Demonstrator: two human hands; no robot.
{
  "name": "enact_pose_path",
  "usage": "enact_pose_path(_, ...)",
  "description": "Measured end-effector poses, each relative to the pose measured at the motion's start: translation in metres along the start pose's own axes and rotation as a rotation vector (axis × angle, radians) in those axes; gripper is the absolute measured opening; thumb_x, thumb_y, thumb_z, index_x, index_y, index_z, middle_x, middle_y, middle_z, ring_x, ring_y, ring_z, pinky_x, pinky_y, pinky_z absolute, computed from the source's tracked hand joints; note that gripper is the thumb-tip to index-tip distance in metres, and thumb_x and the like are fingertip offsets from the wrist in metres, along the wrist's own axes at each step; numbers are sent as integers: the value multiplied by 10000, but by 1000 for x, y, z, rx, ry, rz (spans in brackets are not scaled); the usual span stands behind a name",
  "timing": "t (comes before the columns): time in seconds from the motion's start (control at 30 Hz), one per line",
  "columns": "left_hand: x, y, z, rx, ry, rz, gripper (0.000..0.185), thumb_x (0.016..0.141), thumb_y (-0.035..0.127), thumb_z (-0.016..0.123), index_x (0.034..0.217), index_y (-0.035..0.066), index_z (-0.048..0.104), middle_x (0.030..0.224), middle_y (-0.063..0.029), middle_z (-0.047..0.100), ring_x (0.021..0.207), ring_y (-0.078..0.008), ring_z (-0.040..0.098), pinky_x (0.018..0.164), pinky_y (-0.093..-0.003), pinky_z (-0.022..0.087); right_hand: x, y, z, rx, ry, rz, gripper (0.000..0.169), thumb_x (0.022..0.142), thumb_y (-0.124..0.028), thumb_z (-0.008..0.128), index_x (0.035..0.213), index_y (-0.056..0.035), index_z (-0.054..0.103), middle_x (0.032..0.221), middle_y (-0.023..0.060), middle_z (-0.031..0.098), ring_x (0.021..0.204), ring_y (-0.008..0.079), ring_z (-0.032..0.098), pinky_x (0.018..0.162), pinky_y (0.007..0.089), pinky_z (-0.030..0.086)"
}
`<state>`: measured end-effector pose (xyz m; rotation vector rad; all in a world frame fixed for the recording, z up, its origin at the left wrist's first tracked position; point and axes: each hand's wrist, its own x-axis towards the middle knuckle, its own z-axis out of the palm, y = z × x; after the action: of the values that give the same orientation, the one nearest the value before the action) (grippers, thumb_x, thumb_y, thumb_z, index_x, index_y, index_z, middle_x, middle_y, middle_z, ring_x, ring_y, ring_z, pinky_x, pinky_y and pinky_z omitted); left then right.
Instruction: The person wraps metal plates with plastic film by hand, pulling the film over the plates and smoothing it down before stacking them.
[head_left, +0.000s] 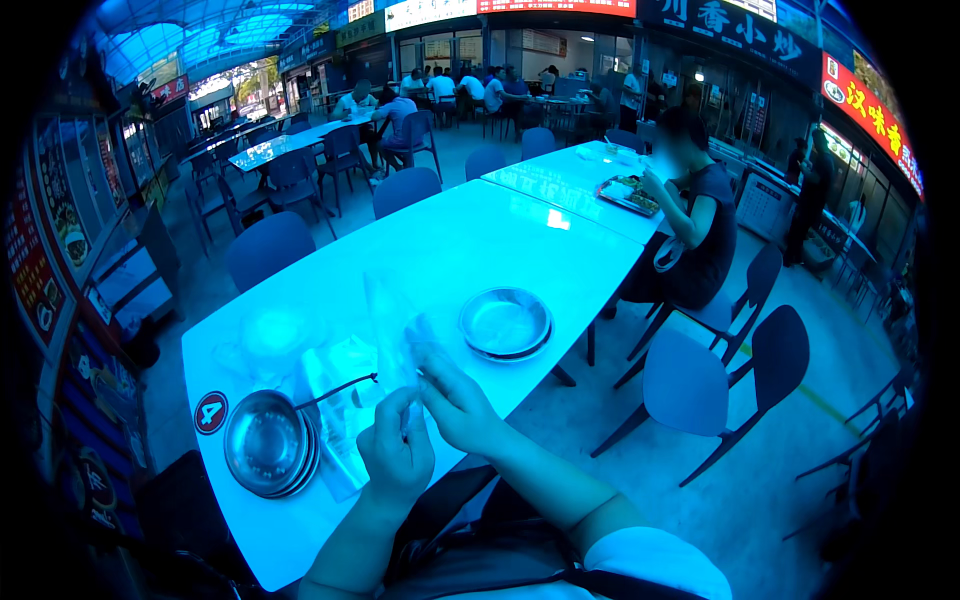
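Both of my hands are raised over the near end of the white table (420, 247). A clear thin plastic film or bag (390, 307) stands up between them, pinched in the fingers of my left hand (397, 446) and my right hand (457, 401). Left of my hands lie crumpled plastic packaging (345, 367) and a thin dark strip (337, 390) that reaches to a stack of metal dishes (266, 442). A second, lower stack of round metal dishes (506, 322) sits beyond my right hand. Clear plastic (274, 330) lies farther left.
A person (697, 210) sits at the adjoining table's far right, by a tray of food (630, 193). Chairs (686, 382) stand along the right side, and more chairs (270, 247) along the left. Other people sit at tables in the background.
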<state>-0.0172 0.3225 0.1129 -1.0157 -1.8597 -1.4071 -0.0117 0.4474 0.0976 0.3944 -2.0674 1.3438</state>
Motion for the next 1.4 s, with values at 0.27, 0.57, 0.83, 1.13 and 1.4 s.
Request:
enact_pose_path(0.27, 8, -29, -27, 187, 307, 52, 114, 843, 20, 530, 930, -14, 595, 722, -108, 597, 578, -160, 568, 559, -271, 449, 4, -8, -9, -362, 134, 98, 743, 874, -311, 529, 1374, 73, 136, 1414, 289, 169, 1326, 400, 166, 1069, 423, 179)
enact_pose_path(0.57, 10, -17, -46, -949, 263, -651, 63, 839, 23, 539, 901, 11, 533, 739, -89, 586, 614, -118, 561, 552, -249, 460, -6, 15, 12, 82, 58, 486, 664, 891, -374, 508, 1385, -36, 219, 1357, 225, 324, 1061, 309, 539, 782, 349, 490)
enact_pose_path(0.83, -32, -9, -124, -610, 52, -528, 157, 719, -64, 588, 850, 11, 547, 749, -142, 612, 607, -163, 601, 573, -263, 493, 3, 41, -11, 114, -4, 720, 342, 832, -338, 614, 933, -12, 602, 762, 91, 626, 635, 174, 591, 585, 281, 497)
enact_pose_path(1.13, -51, 26, -150, -675, -395, -254, 117, 701, -17, 654, 762, 41, 572, 822, -86, 555, 717, -191, 570, 611, -273, 437, 6, 21, 68, 310, -576, 446, 185, 791, -156, 656, 888, -9, 600, 754, 41, 613, 629, 99, 558, 543, 237, 440)
enact_pose_path(1.4, -50, 25, -210, -878, 200, -450, 183, 688, -50, 624, 728, 68, 490, 770, -47, 495, 647, -98, 475, 573, -231, 371, 60, 24, 126, 596, -322, 565, 200, 835, -44, 545, 1024, 9, 580, 852, 86, 613, 714, 115, 579, 593, 221, 450)
